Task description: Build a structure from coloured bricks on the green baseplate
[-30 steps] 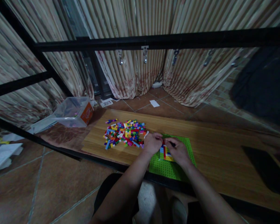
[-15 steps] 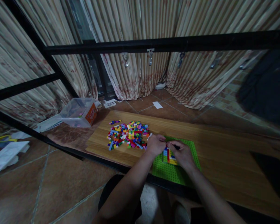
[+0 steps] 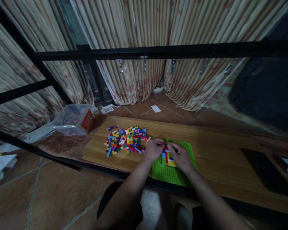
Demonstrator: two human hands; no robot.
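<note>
A green studded baseplate (image 3: 172, 177) lies on the wooden board. Bricks in blue, red, yellow and white form a flat patch (image 3: 167, 159) on it. Over the far edge of the patch, my left hand (image 3: 155, 149) has its fingers curled together, pointing right. My right hand (image 3: 181, 157) comes in from the other side, thumb and fingertips pinched beside a bit of red brick (image 3: 165, 148). The two sets of fingertips nearly meet. What each hand pinches is too small and hidden to make out. A white piece (image 3: 148, 140) shows just behind my left hand.
Loose mixed bricks (image 3: 127, 140) are heaped left of the baseplate. A clear plastic box (image 3: 70, 123) with an orange label stands past the board's left end. A dark flat panel (image 3: 266, 172) lies at right. A black metal bar (image 3: 144, 52) with clips crosses ahead.
The camera has turned a little to the right, so everything sits further left in the picture. Both hands stay at the far edge of the brick patch, with only slight finger movement.
</note>
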